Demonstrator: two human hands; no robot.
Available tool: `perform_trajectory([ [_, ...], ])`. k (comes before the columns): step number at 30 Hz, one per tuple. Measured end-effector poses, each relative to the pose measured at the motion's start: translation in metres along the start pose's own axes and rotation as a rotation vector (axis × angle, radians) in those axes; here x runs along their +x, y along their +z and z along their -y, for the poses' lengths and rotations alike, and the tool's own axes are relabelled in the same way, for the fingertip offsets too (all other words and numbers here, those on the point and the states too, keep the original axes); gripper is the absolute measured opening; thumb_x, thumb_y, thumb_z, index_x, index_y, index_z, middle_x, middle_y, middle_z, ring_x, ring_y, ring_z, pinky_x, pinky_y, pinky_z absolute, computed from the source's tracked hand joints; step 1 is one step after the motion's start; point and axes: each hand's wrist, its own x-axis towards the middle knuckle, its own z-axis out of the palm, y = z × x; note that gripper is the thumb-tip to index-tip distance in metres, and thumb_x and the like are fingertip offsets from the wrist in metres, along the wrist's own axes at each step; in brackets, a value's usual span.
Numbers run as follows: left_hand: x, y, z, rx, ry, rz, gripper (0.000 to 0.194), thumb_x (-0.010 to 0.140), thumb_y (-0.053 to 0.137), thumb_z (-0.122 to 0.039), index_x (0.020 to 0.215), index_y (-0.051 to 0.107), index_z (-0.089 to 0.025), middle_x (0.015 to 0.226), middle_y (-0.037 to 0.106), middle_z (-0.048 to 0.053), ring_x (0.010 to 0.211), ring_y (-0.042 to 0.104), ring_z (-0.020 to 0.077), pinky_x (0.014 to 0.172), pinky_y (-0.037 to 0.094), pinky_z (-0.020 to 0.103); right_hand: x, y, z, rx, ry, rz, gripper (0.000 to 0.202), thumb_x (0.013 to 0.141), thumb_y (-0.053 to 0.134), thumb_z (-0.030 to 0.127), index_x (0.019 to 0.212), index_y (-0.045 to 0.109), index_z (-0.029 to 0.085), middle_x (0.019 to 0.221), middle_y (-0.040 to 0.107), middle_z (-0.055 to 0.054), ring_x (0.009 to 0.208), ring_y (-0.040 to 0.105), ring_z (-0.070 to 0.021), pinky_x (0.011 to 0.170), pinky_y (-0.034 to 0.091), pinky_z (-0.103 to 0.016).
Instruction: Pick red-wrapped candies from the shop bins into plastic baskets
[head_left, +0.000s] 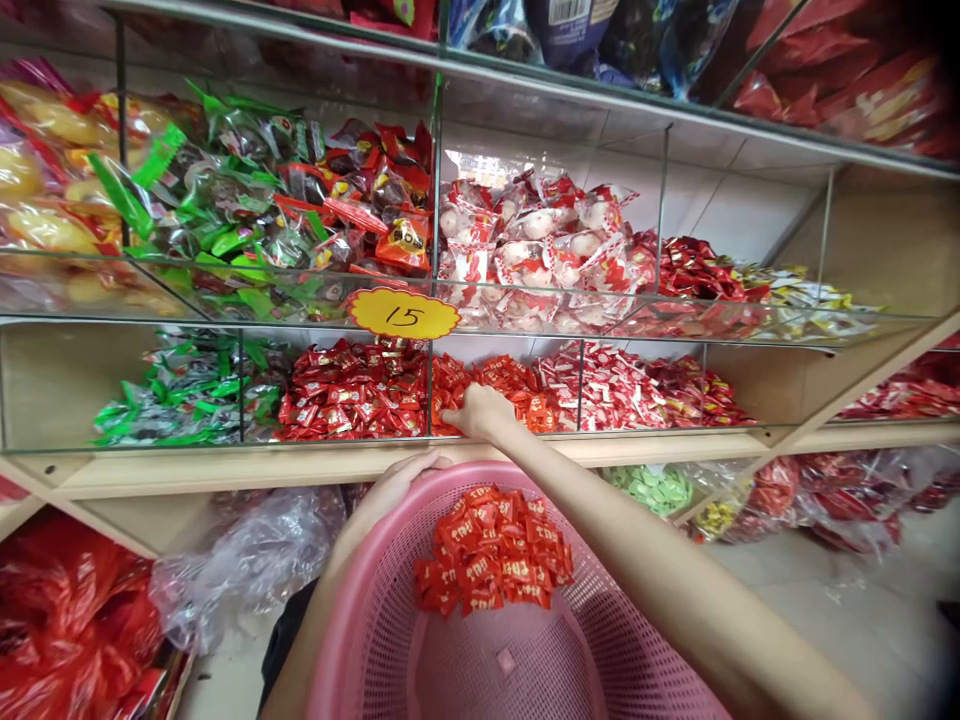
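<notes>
With my left hand (409,482) I hold the far left rim of a pink plastic basket (343,600); its fingertips lie near the shelf edge. A pile of orange-red wrapped candies (495,550) lies at the far end of the basket. My right hand (481,412) reaches over the basket into a shelf compartment of similar orange-red candies (517,378). It is closed, knuckles up, and its fingers are mostly hidden, so what they hold does not show. Just left of it stands a glass divider (430,395).
Red-wrapped candies (352,395) fill the compartment at left, and red-and-white ones (600,385) the one at right. Above hangs a yellow price tag (405,314) marked 15 on a glass shelf front. A wooden ledge (225,468) runs below. Red plastic bags (75,610) stand lower left.
</notes>
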Motion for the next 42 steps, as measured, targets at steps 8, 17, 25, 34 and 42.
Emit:
perform_trajectory([
  [8,-0.005,0.006,-0.004,-0.015,-0.031,-0.011,0.026,0.079,0.059,-0.041,0.085,0.066,-0.016,0.063,0.068,0.0,0.052,0.059,0.0112,0.057,0.044,0.021,-0.008,-0.013,-0.018,0.109,-0.134,-0.073,0.03,0.076,0.057,0.045,0.073,0.063,0.016,0.079,0.067,-0.01,0.075,0.061,-0.0207,0.059,0.039,-0.028],
  [17,-0.006,0.006,-0.004,0.034,-0.011,-0.041,0.027,0.078,0.059,-0.042,0.086,0.065,-0.017,0.068,0.068,0.002,0.058,0.062,0.0129,0.061,0.045,0.023,-0.066,-0.032,-0.096,0.579,-0.496,-0.022,0.03,0.076,0.06,0.045,0.072,0.048,0.018,0.065,0.056,0.001,0.056,0.046,-0.0098,0.053,0.035,-0.024],
  [25,-0.004,0.002,-0.001,0.035,-0.023,-0.03,0.028,0.079,0.059,-0.044,0.087,0.066,-0.018,0.072,0.069,0.003,0.063,0.062,0.0128,0.063,0.046,0.022,-0.092,0.002,-0.141,0.011,-0.581,-0.051,0.016,0.08,0.062,0.029,0.083,0.05,0.018,0.079,0.057,-0.004,0.069,0.051,-0.0154,0.062,0.036,-0.027],
  [34,-0.006,0.006,-0.004,0.02,-0.045,-0.033,0.027,0.08,0.058,-0.042,0.085,0.066,-0.017,0.067,0.068,0.003,0.058,0.062,0.0129,0.06,0.045,0.021,-0.088,0.011,-0.146,-0.15,-0.627,-0.069,0.018,0.084,0.059,0.034,0.087,0.056,0.017,0.085,0.058,-0.007,0.079,0.054,-0.0195,0.067,0.04,-0.029],
  [42,-0.009,0.009,-0.008,0.036,-0.033,-0.022,0.026,0.081,0.056,-0.04,0.086,0.064,-0.016,0.065,0.068,0.004,0.055,0.061,0.0131,0.057,0.045,0.022,-0.085,0.02,-0.142,0.041,-0.604,-0.001,0.016,0.084,0.058,0.03,0.093,0.058,0.016,0.09,0.06,-0.008,0.083,0.055,-0.0194,0.073,0.042,-0.031],
])
